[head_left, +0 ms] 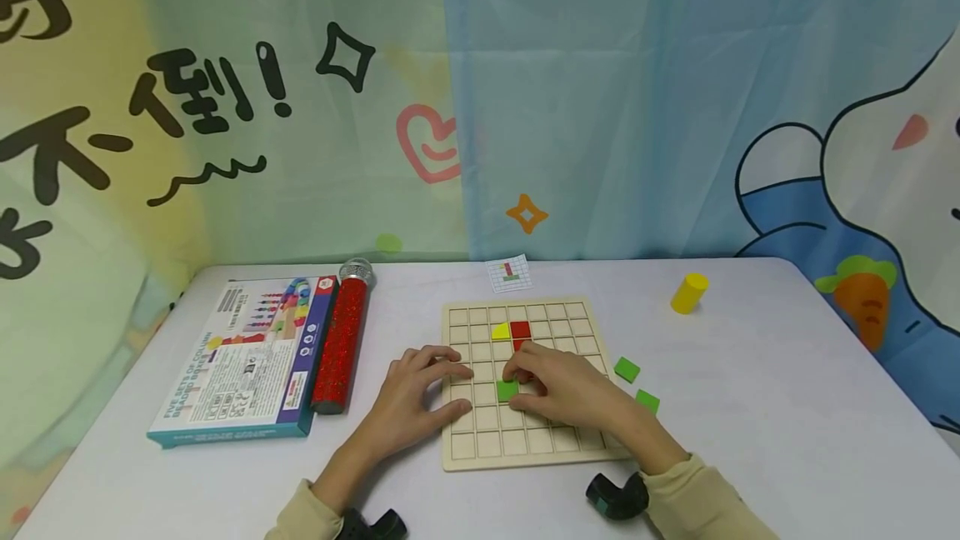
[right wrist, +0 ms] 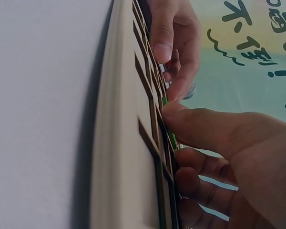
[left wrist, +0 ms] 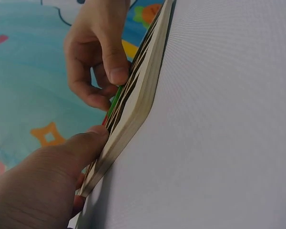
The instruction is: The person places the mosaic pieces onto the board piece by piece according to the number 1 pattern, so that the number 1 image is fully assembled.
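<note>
A pale wooden grid board (head_left: 480, 444) lies on the table. My right hand (head_left: 566, 390) is over its middle, thumb and index finger at the edges of a green square tile (head_left: 507, 391), pinching it at the board's surface. In the right wrist view the thumb partly covers the green tile (right wrist: 173, 138). My left hand (head_left: 416, 394) touches the board's left edge, fingers spread and thumb extended over the border. Farther up the grid sit a yellow piece (head_left: 500, 332) and a red tile (head_left: 520, 329); the right hand hides part of the red below.
Two loose green tiles (head_left: 627, 369) lie right of the board, one beside the right forearm. A yellow cylinder (head_left: 689, 293) stands farther right. Behind the board is a small pattern card (head_left: 508, 273). At left are a boxed set (head_left: 247, 357) and a red glittery microphone (head_left: 342, 340).
</note>
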`<state>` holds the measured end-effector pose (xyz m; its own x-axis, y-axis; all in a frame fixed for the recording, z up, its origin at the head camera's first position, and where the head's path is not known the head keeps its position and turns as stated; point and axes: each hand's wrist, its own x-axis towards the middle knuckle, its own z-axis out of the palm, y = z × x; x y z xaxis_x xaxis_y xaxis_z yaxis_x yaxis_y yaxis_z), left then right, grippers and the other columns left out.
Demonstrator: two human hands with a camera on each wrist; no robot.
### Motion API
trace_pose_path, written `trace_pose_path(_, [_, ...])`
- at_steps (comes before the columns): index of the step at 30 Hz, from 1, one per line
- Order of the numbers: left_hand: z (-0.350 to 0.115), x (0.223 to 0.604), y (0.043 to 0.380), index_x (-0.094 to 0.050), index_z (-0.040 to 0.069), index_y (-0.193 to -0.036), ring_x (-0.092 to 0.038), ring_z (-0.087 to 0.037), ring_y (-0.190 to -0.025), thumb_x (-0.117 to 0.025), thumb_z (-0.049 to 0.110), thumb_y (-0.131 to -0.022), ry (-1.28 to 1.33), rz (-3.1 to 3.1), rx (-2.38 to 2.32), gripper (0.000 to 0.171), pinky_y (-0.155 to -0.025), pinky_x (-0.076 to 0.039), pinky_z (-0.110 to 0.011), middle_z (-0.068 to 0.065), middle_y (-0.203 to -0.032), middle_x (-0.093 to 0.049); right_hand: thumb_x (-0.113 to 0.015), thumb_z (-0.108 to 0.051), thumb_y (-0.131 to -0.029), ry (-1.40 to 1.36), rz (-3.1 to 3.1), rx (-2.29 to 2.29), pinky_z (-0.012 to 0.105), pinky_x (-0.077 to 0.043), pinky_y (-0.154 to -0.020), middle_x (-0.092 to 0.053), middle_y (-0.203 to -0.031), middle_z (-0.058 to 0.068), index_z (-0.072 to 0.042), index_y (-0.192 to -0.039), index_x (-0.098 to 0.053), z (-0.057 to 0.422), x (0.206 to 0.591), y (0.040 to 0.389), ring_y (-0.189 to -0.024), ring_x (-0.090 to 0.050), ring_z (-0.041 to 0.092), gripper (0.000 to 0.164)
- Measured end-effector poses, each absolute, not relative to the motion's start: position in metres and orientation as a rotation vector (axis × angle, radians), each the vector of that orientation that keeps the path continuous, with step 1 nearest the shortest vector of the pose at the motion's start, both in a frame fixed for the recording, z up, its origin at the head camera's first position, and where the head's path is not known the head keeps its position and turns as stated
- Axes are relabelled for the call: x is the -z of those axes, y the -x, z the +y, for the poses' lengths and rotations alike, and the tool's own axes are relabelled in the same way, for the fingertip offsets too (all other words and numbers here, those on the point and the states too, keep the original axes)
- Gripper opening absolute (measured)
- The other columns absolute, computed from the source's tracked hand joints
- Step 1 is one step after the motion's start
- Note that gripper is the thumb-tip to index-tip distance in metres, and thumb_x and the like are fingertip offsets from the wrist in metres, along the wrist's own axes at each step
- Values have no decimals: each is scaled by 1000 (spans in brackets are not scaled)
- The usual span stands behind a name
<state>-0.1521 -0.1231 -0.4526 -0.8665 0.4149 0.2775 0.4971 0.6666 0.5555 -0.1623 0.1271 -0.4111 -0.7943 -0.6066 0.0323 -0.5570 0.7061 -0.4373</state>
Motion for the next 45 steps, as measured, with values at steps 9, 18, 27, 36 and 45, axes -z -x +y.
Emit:
trace_pose_path(9, [-124,454,153,-66,33,-110,-46,-9,-104,-76,37,-77,755,-2730,971,35,-83,-32,-33,10,-123,-56,-67,-27,-87,942,2735,795,20,-41,-63,-54,-83,-12,-19,-103,-61,142,405,172,-68,-47,3,19])
trace_pose_path(18, [-124,458,153,-66,34,-110,-45,-8,-103,-77,36,-76,755,-2718,988,36,-83,-32,-33,11,-122,-56,-64,-23,-90,812,2704,909,22,-43,-62,-57,-86,-6,-12,-106,-61,181,399,188,-70,-51,8,19])
trace_pose_path(27, [-124,460,152,-65,33,-109,-45,-8,-102,-76,36,-77,766,-2693,975,34,-81,-33,-33,10,-121,-56,-63,-25,-91,680,2660,910,22,-43,-60,-57,-84,-2,-13,-101,-61,225,399,199,-70,-51,11,17])
trace_pose_path(36, [-124,458,152,-65,33,-110,-45,-9,-103,-76,36,-77,771,-2702,992,35,-83,-33,-34,9,-121,-56,-71,-25,-83,544,2572,862,23,-39,-63,-52,-79,0,-10,-100,-58,264,404,204,-70,-48,10,27])
trace_pose_path(45, [-124,458,153,-65,34,-110,-45,-8,-104,-75,37,-78,765,-2724,1002,34,-83,-32,-34,10,-123,-56,-61,-21,-91,546,2680,859,23,-40,-63,-54,-82,0,-10,-104,-58,269,409,208,-70,-47,10,18])
